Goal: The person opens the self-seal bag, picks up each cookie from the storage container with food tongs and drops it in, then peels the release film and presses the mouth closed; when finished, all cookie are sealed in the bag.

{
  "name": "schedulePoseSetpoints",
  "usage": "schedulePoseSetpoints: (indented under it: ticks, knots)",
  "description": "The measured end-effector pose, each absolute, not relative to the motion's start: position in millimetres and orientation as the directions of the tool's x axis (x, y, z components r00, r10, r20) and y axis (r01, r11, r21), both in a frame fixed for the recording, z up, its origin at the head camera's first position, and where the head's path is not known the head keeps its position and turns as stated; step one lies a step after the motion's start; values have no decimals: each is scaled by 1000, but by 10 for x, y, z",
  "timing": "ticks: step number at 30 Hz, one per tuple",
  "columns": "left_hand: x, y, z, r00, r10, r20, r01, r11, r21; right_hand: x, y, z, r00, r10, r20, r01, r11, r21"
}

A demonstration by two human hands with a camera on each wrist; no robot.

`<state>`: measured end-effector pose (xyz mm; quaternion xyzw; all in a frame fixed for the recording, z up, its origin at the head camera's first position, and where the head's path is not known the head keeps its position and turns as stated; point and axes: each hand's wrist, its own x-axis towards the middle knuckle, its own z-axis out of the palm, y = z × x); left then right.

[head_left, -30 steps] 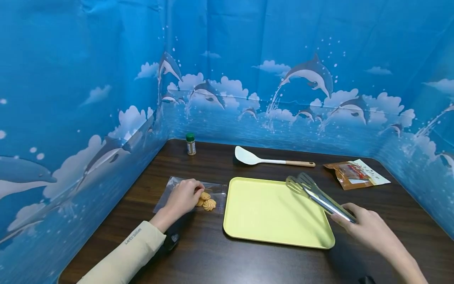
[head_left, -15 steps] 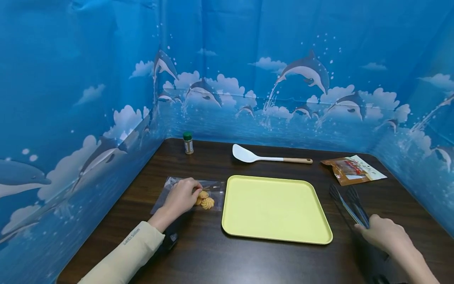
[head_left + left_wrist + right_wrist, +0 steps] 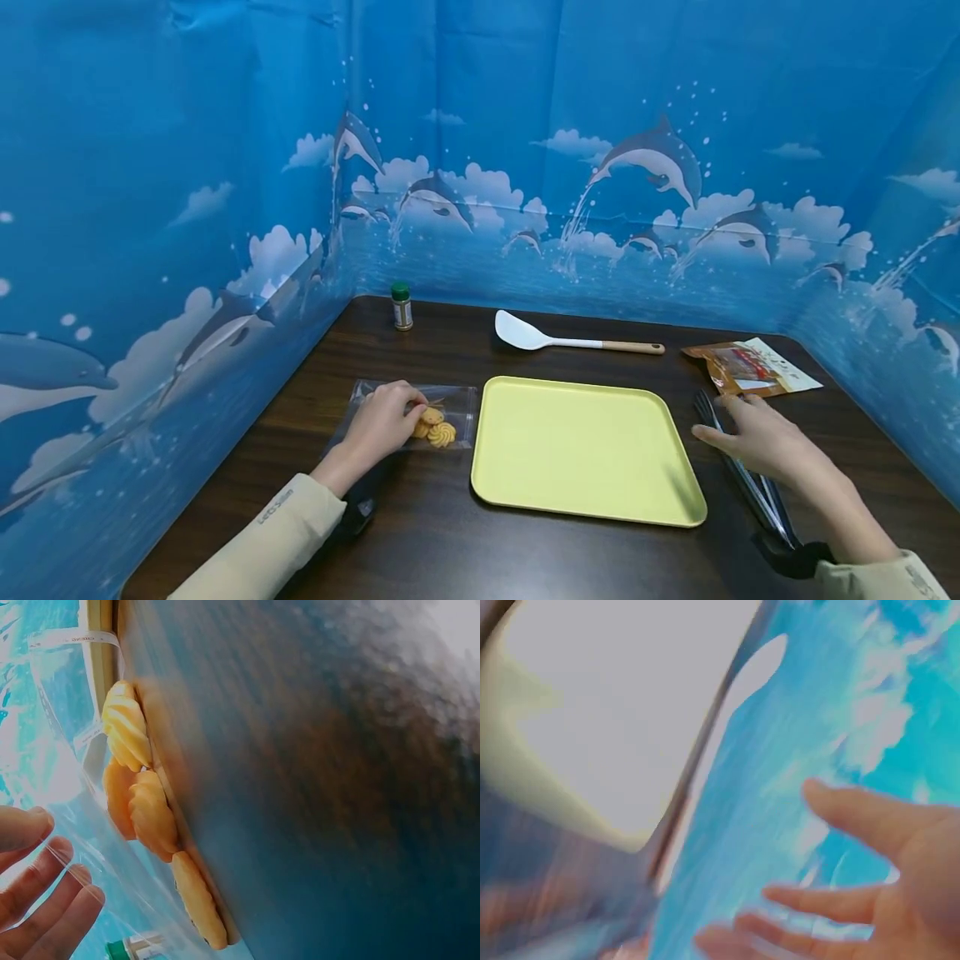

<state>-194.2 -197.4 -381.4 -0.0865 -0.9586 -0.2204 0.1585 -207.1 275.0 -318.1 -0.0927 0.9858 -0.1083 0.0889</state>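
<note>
My left hand pinches the edge of a clear plastic bag that lies left of the yellow tray. Several golden cookies are in the bag; the left wrist view shows swirled cookies in a row beneath the film, with the fingers at its edge. On the right, metal tongs lie on the table beside the tray. My right hand is over them with fingers spread and nothing in its grasp, hiding their middle. The yellow tray lies between the two hands.
Behind the tray lies a white spatula with a wooden handle. A green-capped seasoning jar stands at the back left. At the back right is a brown and white food packet. Dolphin-printed curtains rise behind the table.
My right hand has carried the tongs from over the tray to the table on its right, let go of them, and moved forward and left above them. The left hand keeps its place.
</note>
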Motion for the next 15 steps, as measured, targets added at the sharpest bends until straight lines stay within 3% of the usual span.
schedulePoseSetpoints:
  ticks: [6,15]
  knots:
    - [-1980,-1948,-3780,-927,91,363,239,890,387,-2165,1886,-3078,-869,-494,26,-442,753,-488]
    - [-1957,-1958,-3827,-928,91,360,233,898,373,-2627,676,-3383,-820,-572,-8,-439,638,-633]
